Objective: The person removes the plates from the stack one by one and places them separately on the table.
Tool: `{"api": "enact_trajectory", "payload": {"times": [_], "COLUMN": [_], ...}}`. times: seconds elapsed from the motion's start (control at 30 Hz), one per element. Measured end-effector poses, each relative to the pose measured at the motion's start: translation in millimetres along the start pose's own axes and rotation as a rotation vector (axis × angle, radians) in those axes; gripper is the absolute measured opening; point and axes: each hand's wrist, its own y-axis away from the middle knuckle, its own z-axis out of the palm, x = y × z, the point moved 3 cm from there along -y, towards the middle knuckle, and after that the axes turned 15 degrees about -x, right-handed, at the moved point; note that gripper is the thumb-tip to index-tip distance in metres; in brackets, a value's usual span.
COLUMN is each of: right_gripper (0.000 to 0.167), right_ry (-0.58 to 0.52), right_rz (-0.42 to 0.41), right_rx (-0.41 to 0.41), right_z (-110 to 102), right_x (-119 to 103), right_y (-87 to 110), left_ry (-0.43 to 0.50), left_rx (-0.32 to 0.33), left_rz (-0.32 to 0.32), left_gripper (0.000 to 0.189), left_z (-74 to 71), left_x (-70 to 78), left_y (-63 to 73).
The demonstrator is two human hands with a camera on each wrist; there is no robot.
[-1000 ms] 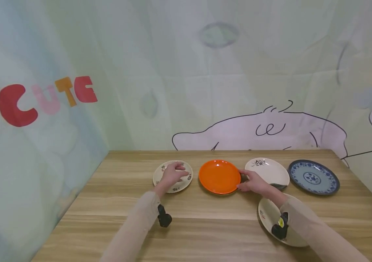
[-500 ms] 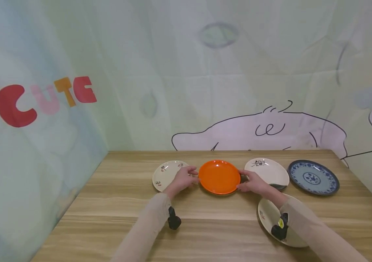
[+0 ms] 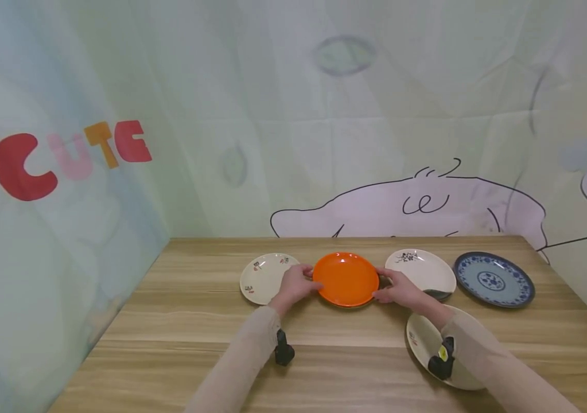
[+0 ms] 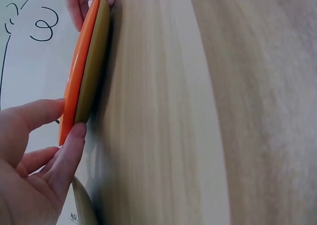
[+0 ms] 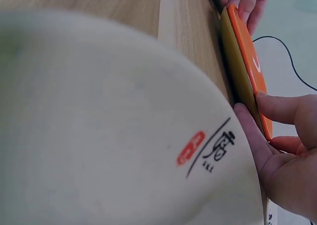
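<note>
An orange plate (image 3: pixel 346 279) lies in the middle of the far part of the table, with hands at both sides. My left hand (image 3: pixel 294 285) pinches its left edge; in the left wrist view, fingers (image 4: pixel 75 136) touch its olive-yellow lower side (image 4: pixel 94 71) while others meet the orange top. My right hand (image 3: pixel 400 288) pinches the right edge in the same manner, a digit on top and another against the lower side in the right wrist view. Whether the olive-yellow part is its underside or a second plate, I cannot tell.
A cream plate (image 3: pixel 259 281) stands left, partly behind my left hand. To the right are a white plate (image 3: pixel 419 269) and a blue-patterned plate (image 3: pixel 494 279). Another cream plate (image 3: pixel 424 344) lies beneath my right forearm. A printed curtain (image 3: pixel 221 143) hangs behind the wooden table (image 3: pixel 169 332).
My left hand has moved right, from over the left cream plate to the orange plate's left edge, and now pinches it. The right hand has stayed at the right edge.
</note>
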Motion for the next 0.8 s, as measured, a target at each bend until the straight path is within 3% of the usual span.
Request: {"api": "enact_trajectory", "payload": {"times": [0.33,0.8], "right_gripper": [0.066,0.068], "right_ry": [-0.006,-0.008], "right_rz": [0.008,0.018], "right_rx": [0.000,-0.010], "right_z": [-0.8,1.2], "right_x": [1.7,2.1], "right_y": [-0.4,-1.9], "left_ry": [0.018,0.093], "left_rx": [0.009,-0.026], "left_rz": [-0.050,-0.064], "left_gripper": [0.044,0.043], "left_z": [2.6,-1.5], "left_x": [2.9,4.2], "left_y": [-0.2,0.5]}}
